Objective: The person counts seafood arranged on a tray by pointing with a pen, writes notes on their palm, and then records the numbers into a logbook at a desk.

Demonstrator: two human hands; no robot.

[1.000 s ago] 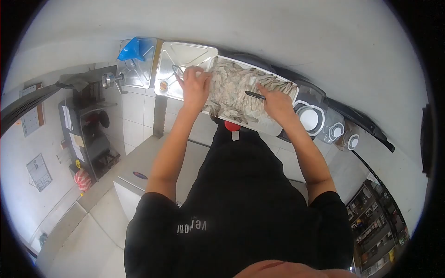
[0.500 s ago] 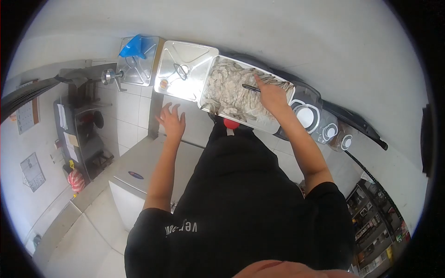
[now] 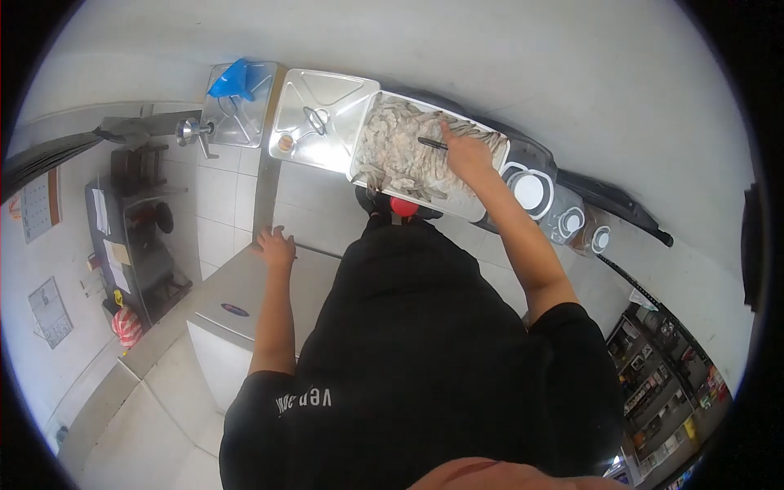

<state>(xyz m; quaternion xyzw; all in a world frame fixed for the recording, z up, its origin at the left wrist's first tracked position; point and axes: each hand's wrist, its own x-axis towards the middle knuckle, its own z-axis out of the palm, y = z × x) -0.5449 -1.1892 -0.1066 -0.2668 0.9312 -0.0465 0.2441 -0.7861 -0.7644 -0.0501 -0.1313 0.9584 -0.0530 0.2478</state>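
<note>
My right hand (image 3: 472, 157) is over a white tray (image 3: 464, 211) full of pale grey, shrimp-like pieces (image 3: 400, 143). It grips a slim black pen (image 3: 432, 143) whose end sticks out to the left, while the index finger points forward onto the pieces. My left hand (image 3: 276, 247) is at the far edge of a grey-topped chest (image 3: 220, 282), fingers spread and holding nothing; whether it presses on the top is hard to tell. Left of the tray lies a shiny square metal tin (image 3: 343, 94) with a handle and a round cap.
A second tin (image 3: 261, 98) carries a blue funnel (image 3: 232, 80); a metal crank grinder (image 3: 192, 131) stands beside it. Clear jars with white lids (image 3: 529, 191) line the right of the tray. A red round object (image 3: 403, 207) shows below it. Shelves (image 3: 661, 367) stand lower right.
My left hand has moved down and left, from above the floor to the chest's edge. The right hand keeps its place over the tray, pen still in it. The view has shifted slightly.
</note>
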